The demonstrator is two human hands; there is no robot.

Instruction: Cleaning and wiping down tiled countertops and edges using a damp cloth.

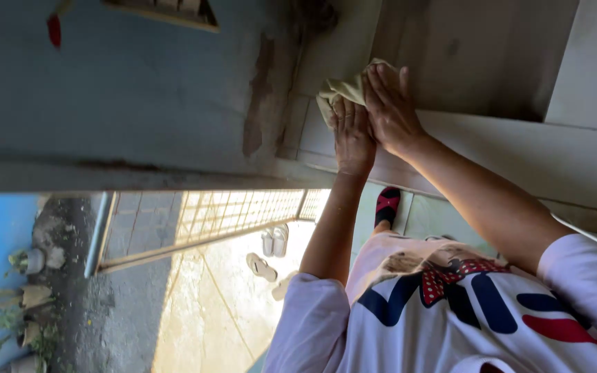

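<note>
My left hand (352, 138) and my right hand (390, 103) lie side by side, the right partly over the left, both pressed onto a crumpled beige cloth (336, 93). The cloth sits against a cream painted panel (492, 148) close to its edge with a blue-grey wall (126, 90). Both arms stretch out from my white printed shirt (450, 311) at the bottom of the view. Most of the cloth is hidden under my fingers.
My foot in a red and black slipper (387, 204) stands on the tiled floor. Pale sandals (274, 242) lie on the sunlit ground by a metal gate grille (243, 211). The wall has a peeling patch (253, 124). Potted plants (29, 262) stand at far left.
</note>
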